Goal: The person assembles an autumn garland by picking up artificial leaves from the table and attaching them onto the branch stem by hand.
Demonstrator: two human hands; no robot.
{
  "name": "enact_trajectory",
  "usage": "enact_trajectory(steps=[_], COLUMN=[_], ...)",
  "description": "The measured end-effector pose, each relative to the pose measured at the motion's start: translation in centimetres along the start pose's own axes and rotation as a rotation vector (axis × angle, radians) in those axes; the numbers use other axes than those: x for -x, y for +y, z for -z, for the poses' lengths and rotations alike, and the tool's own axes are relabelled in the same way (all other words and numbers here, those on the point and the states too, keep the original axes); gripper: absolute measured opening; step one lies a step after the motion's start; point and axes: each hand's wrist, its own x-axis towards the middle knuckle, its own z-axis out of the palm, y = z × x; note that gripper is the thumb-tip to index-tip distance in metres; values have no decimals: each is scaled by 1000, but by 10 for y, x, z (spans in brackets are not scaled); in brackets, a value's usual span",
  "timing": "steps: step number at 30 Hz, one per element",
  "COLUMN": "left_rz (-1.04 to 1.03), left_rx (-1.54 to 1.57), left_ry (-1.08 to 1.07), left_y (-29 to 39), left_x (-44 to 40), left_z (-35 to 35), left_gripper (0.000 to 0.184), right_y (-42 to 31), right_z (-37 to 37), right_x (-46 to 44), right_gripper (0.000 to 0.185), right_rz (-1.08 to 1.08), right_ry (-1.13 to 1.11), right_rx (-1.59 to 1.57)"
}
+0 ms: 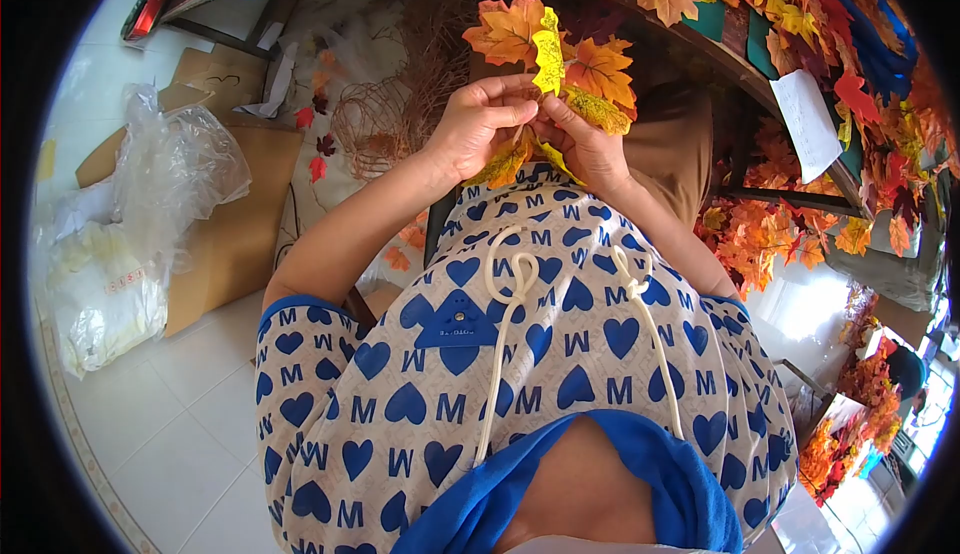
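A bunch of artificial autumn leaves, orange and yellow, is held up between both hands above the lap. My left hand pinches the bunch at its middle from the left, thumb and index finger pressed together. From the right, my right hand closes on the stems with its thumb and fingers. The fingertips of the two hands nearly meet. More yellow leaves hang below the fingers. The stems between the fingertips are mostly hidden.
Orange and red leaves fill the right side, on and below a dark-edged table. A white paper hangs there. At left are cardboard and plastic bags. Brown tangled stems lie beyond my left hand.
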Motion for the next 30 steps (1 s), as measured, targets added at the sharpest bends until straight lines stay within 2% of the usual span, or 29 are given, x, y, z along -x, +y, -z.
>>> enact_trajectory(steps=[14,19,20,30], left_rz=[-1,3,18,29], left_rx=[-90,-175,-205,-223], left_ry=[59,58,45,74], left_y=[5,5,5,5], left_x=[3,1,1,2], left_z=[-5,-3,-4,-3], left_gripper=[31,28,27,21], right_y=[8,4,5,3], right_z=[8,13,14,13], right_x=[0,-3,-4,-3], right_gripper=[29,28,25,26], right_rz=[-55,-95,-41,-7], right_ry=[-64,-32,-64,-30], right_rx=[-42,56,16,120])
